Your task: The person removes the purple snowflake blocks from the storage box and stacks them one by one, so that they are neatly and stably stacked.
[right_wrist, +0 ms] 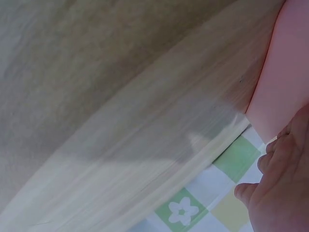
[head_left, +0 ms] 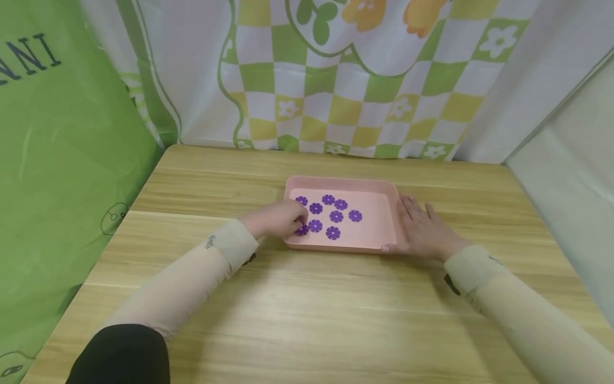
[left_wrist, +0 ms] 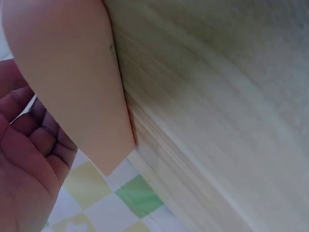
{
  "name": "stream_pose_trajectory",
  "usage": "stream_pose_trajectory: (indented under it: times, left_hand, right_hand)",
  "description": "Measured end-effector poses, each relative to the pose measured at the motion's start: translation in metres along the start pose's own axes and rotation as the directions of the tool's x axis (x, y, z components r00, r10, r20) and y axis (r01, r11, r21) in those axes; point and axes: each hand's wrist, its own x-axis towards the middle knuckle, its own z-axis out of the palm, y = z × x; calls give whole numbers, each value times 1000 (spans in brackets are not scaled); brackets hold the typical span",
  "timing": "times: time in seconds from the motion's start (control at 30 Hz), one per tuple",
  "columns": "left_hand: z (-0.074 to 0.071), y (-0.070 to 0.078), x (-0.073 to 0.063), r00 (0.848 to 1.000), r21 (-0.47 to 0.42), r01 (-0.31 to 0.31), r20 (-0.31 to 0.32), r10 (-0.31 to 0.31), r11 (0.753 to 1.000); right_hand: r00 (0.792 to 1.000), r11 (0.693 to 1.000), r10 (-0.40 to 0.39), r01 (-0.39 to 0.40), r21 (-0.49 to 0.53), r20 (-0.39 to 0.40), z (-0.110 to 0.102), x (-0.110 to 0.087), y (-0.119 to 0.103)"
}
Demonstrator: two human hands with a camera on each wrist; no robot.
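"Where's the left hand [head_left: 282, 217]?"
"Over the left end of the pink tray [head_left: 376, 226], fingers curled beside a purple disc [head_left: 301, 230] lying inside; I can't tell whether they pinch it."
"And the right hand [head_left: 426, 232]?"
"Fingers extended, against the tray's right side."

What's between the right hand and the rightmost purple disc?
Just the pink tray: bare floor, then its right wall, in the head view.
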Motion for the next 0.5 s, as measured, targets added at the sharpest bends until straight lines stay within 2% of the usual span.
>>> stream_pose_trajectory:
  times: [0.13, 0.3, 0.4, 0.5]
  left_hand:
    - [-4, -7, -4, 997, -186, -11, -83, -4, 983]
    - [-12, -10, -12, 978, -393, 35, -174, -112, 919]
    - [-14, -14, -17, 964, -511, 71, -184, -190, 857]
    - [-15, -19, -20, 949, -643, 81, -184, -257, 762]
  right_hand:
    - [1000, 1000, -5, 5, -1, -2, 1, 1, 1]
    - [1000, 1000, -5, 5, 4, -6, 1, 2, 1]
    - [1000, 1000, -7, 7, 10, -5, 1, 1, 1]
    - [1000, 1000, -9, 9, 19, -4, 1, 0, 1]
